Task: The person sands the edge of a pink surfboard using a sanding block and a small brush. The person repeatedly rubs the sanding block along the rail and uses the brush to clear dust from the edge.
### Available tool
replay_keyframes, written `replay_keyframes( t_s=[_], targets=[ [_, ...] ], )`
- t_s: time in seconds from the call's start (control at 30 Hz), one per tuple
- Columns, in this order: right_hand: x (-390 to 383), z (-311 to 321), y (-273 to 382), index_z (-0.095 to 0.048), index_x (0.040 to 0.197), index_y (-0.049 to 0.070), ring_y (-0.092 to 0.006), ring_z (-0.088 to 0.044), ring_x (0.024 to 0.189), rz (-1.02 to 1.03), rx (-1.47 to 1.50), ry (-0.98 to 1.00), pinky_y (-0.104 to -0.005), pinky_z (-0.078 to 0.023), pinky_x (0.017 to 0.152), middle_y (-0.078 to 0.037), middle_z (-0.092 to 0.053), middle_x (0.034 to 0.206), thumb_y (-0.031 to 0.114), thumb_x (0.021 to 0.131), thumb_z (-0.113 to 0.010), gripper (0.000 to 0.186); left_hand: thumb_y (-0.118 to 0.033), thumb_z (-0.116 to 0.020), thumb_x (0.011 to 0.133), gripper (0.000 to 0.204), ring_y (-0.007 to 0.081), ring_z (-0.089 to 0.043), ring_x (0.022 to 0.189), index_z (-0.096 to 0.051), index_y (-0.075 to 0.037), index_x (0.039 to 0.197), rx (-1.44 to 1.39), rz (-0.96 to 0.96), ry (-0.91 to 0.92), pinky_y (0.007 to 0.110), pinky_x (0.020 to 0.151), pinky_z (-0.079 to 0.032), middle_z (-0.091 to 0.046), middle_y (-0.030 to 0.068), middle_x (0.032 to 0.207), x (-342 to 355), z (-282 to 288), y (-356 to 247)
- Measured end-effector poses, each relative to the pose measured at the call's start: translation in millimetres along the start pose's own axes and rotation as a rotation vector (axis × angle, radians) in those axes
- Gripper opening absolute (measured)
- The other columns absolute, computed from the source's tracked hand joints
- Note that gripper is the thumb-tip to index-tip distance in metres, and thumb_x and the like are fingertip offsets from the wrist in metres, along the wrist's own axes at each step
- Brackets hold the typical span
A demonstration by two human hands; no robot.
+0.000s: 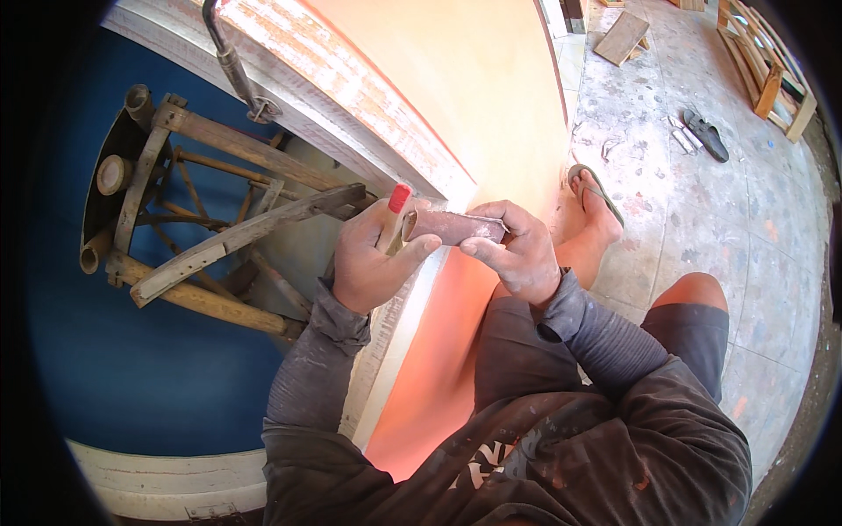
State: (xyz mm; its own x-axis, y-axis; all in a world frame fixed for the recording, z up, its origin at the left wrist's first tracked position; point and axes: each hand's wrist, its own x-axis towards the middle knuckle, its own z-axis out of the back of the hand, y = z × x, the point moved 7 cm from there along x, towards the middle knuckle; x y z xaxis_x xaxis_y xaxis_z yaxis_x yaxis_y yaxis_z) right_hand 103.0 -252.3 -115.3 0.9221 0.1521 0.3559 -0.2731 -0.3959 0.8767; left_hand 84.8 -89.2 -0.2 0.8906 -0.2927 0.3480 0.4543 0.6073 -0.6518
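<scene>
A rolled piece of brown sandpaper [452, 228], dusted white, lies between both hands. My left hand [373, 254] is closed around a pale stick with a red tip [399, 198], its thumb against the left end of the roll. My right hand [517, 250] pinches the right part of the roll with thumb and fingers. Just beyond the hands is a worn white ledge [342, 158] along a peach-painted surface [456, 88], with a metal latch bar [228, 66] at the upper left.
A wooden frame [219, 140] with planks stands against blue at the left. My sandalled foot [592, 197] rests on the paint-spattered tiled floor [702, 228]. A black shoe [706, 136], a loose board [621, 39] and a wooden rack [763, 70] are at upper right.
</scene>
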Motion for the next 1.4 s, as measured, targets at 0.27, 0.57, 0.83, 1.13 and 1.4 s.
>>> replay_keyframes(
  t_s=[0.27, 0.57, 0.83, 1.13, 1.4],
  targets=[
    [2, 0, -7, -0.067, 0.097, 0.001, -0.0086, -0.057, 0.082, -0.184, 0.136, 0.073, -0.0257, -0.048, 0.072, -0.001, -0.065, 0.086, 0.016, 0.086, -0.081, 0.024, -0.011, -0.079, 0.084, 0.034, 0.0137, -0.065, 0.091, -0.067, 0.0, 0.114, 0.032, 0.069, 0.003, 0.031, 0.084, -0.052, -0.071, 0.0084, 0.097, 2, -2, -1],
    [7, 3, -2, -0.064, 0.098, 0.002, -0.0072, -0.058, 0.08, -0.131, 0.014, 0.089, -0.0246, -0.048, 0.07, 0.0, -0.065, 0.088, 0.012, 0.079, -0.088, 0.032, -0.015, -0.079, 0.086, 0.038, 0.0162, -0.067, 0.095, -0.066, 0.0, 0.118, 0.045, 0.065, 0.014, 0.033, 0.087, -0.053, -0.071, 0.0102, 0.103, 1, -1, 2],
    [6, -2, 2, -0.062, 0.112, 0.0, -0.0093, -0.061, 0.094, 0.006, 0.138, 0.056, -0.0276, -0.051, 0.081, -0.003, -0.067, 0.103, 0.009, 0.087, -0.079, 0.032, -0.011, -0.077, 0.089, 0.039, 0.015, -0.061, 0.107, -0.064, 0.0, 0.124, 0.046, 0.1, -0.045, 0.03, 0.095, -0.048, -0.066, 0.0082, 0.117, 3, 1, 4],
    [5, -3, -11, -0.056, 0.108, 0.001, -0.0086, -0.061, 0.089, -0.176, 0.35, 0.078, -0.0249, -0.05, 0.076, -0.006, -0.067, 0.097, 0.004, 0.088, -0.076, 0.028, -0.007, -0.077, 0.087, 0.043, 0.0137, -0.061, 0.107, -0.062, 0.0, 0.127, -0.002, 0.139, -0.047, 0.03, 0.094, -0.049, -0.065, 0.0075, 0.118, 1, 2, 8],
    [-7, -3, -15, -0.048, 0.097, 0.006, -0.0069, -0.061, 0.084, -0.055, 0.477, -0.223, -0.0207, -0.049, 0.071, -0.006, -0.067, 0.091, 0.0, 0.089, -0.075, 0.029, -0.011, -0.076, 0.088, 0.044, 0.0133, -0.062, 0.097, -0.062, -0.002, 0.128, 0.005, 0.109, -0.109, 0.03, 0.09, -0.05, -0.069, 0.0081, 0.113, 2, 1, 8]
  ],
)
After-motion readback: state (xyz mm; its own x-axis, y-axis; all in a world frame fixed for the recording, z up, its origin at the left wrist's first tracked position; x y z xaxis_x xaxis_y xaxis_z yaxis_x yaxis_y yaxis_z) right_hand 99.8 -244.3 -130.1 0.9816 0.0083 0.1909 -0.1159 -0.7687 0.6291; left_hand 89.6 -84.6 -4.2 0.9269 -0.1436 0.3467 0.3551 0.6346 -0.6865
